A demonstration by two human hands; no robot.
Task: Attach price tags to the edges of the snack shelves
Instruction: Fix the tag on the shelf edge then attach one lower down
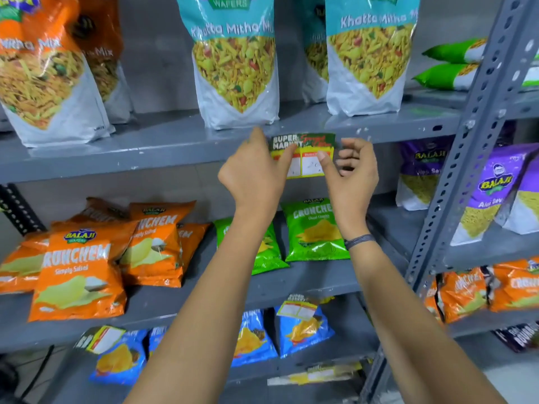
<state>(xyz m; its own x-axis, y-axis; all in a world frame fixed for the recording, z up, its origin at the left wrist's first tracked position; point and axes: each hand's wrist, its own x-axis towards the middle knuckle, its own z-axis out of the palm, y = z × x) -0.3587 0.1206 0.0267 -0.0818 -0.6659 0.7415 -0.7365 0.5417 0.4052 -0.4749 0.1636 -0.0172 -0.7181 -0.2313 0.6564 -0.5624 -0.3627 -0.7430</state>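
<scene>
One price tag (303, 155) on shelf edge (116, 158), left hand (253, 173) and right hand (354, 170) pressing it, two teal bags (234, 62) above

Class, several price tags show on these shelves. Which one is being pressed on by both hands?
The price tag on the shelf edge under the Khatta Mitha bags; the lower tags hang untouched.

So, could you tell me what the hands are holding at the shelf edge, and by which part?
The price tag: left hand on its left side, right hand fingertip on its lower right.
</scene>
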